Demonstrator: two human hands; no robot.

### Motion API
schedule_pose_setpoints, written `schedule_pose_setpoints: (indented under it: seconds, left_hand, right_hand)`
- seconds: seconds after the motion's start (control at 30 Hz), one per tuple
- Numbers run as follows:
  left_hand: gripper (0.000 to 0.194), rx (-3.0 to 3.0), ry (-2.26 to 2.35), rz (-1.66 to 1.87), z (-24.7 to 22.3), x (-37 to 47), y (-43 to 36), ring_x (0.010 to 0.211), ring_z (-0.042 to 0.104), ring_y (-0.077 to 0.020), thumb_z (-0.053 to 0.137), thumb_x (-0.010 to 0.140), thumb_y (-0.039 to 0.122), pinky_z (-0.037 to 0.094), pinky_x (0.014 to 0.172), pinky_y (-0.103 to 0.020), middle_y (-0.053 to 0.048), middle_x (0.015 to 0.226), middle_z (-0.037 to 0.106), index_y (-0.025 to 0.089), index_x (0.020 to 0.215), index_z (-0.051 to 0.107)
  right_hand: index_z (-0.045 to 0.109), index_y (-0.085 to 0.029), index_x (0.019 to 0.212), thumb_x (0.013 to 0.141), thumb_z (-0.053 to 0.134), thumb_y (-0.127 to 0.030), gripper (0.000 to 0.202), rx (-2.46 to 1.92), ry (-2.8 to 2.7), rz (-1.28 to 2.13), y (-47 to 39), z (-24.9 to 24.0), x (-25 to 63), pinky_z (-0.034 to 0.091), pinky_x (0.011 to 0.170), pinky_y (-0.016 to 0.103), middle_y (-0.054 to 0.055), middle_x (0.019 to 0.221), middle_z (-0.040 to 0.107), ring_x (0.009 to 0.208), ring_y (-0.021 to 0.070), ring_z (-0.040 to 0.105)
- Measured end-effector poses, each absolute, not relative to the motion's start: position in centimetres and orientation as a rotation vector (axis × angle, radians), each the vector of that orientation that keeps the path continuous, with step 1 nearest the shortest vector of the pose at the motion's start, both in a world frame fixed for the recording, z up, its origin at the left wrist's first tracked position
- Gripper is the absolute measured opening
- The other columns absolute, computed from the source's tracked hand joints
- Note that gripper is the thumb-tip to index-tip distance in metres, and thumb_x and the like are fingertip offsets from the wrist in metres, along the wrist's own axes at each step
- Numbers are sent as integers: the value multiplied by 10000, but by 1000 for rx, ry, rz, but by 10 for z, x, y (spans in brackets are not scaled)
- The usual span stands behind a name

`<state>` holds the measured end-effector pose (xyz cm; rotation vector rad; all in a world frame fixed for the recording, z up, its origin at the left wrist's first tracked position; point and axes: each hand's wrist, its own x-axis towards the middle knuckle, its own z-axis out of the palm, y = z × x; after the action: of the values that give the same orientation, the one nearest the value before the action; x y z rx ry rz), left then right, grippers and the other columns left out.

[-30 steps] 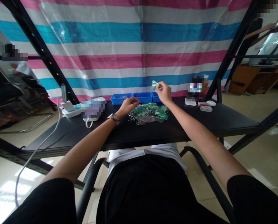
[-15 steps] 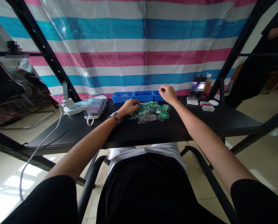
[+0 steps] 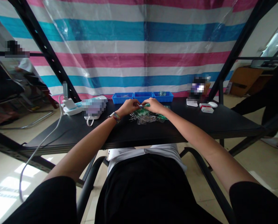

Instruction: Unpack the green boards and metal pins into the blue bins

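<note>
Above a mixed pile on the black table, my left hand [image 3: 129, 106] and my right hand [image 3: 154, 105] meet almost fingertip to fingertip. Both have bent, pinched fingers. A small whitish piece [image 3: 140, 106] shows between them, too small to name. Under the hands lie green pieces [image 3: 162, 117], which look like small packets, clear plastic bags [image 3: 144, 119] and thin metal pins [image 3: 133, 117]. Part of the pile is hidden by my right hand. Just behind it stand three joined blue bins [image 3: 143, 96]; the right one holds some small greenish pieces [image 3: 162, 93].
A power strip [image 3: 73, 109] with a plugged-in charger and a blurred pouch-like item [image 3: 95, 107] lie left. To the right are a small red-and-white box [image 3: 206, 108], a white mouse-like object [image 3: 213, 104] and blurred items. A striped sheet [image 3: 143, 59] hangs behind. Other people are at both sides.
My right hand has come down and left from in front of the right blue bin to meet my left hand over the pile. The left has barely moved. A person at right has moved.
</note>
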<state>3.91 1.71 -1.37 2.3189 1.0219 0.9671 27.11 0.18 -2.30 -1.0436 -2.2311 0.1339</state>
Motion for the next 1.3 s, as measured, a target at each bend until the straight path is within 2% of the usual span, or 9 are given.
schedule_pose_setpoints:
  seconds: [0.33, 0.47, 0.57, 0.7, 0.83, 0.93, 1.03, 1.17, 1.3]
  left_hand:
    - [149, 2432, 906, 979, -11, 43, 13, 894, 724, -225, 719, 759, 234, 557, 884, -317, -58, 938, 822, 222, 869, 819]
    - [217, 2406, 849, 1064, -8, 44, 7, 942, 745, -228, 713, 766, 216, 564, 936, -332, -69, 1010, 827, 204, 960, 809]
    - [301, 2331, 809, 1133, -3, 45, 0, 956, 750, -227, 748, 752, 214, 573, 947, -334, -76, 1017, 823, 188, 1048, 791]
    - [284, 2158, 832, 1220, -2, 48, -1, 849, 729, -198, 835, 760, 290, 589, 857, -311, -62, 899, 794, 178, 1014, 775]
    - [331, 1892, 768, 1321, -3, 50, 5, 824, 743, -197, 894, 752, 360, 609, 819, -317, -67, 842, 775, 158, 968, 747]
    - [350, 1732, 716, 1368, -2, 51, 6, 840, 756, -199, 913, 737, 358, 625, 863, -344, -70, 855, 777, 148, 946, 726]
    - [348, 1688, 721, 1363, 0, 51, 4, 794, 729, -184, 915, 727, 362, 611, 826, -337, -55, 826, 757, 149, 922, 721]
    - [316, 1783, 802, 1354, 0, 52, 5, 698, 639, -148, 909, 728, 383, 541, 713, -295, -27, 747, 703, 168, 815, 694]
    - [414, 1921, 791, 1237, -2, 52, 5, 601, 567, -147, 752, 884, 504, 486, 629, -293, -37, 612, 628, 195, 643, 620]
  right_hand:
    - [866, -204, 907, 824, 728, -50, 224, -1003, -2263, 52, 2, -27, 275, 529, 951, 425, 86, 937, 831, 1020, 304, 695]
    - [839, -200, 919, 813, 683, -52, 240, -973, -2123, 83, 1, -25, 274, 536, 973, 422, 75, 961, 821, 972, 276, 709]
    - [810, -184, 946, 835, 669, -97, 199, -945, -1970, 241, -1, -23, 271, 562, 894, 381, 70, 960, 814, 896, 247, 725]
    - [786, -188, 969, 889, 728, -256, 120, -874, -1806, 416, -3, -21, 268, 590, 897, 394, 73, 951, 807, 910, 252, 744]
    - [777, -217, 1028, 880, 823, -484, 309, -859, -1649, 602, -3, -19, 264, 613, 968, 448, 73, 976, 804, 989, 273, 755]
    - [748, -233, 994, 802, 895, -597, 436, -853, -1588, 788, -1, -20, 261, 638, 933, 475, 60, 892, 784, 923, 274, 759]
    - [695, -238, 871, 751, 917, -663, 494, -837, -1575, 900, 0, -22, 261, 660, 866, 479, 50, 820, 758, 818, 259, 749]
    - [653, -249, 841, 750, 909, -689, 517, -871, -1591, 961, 0, -23, 265, 665, 736, 449, 27, 784, 726, 696, 230, 717]
    - [688, -244, 900, 777, 889, -621, 445, -866, -1561, 941, -1, -20, 271, 659, 704, 404, 7, 789, 711, 667, 201, 706]
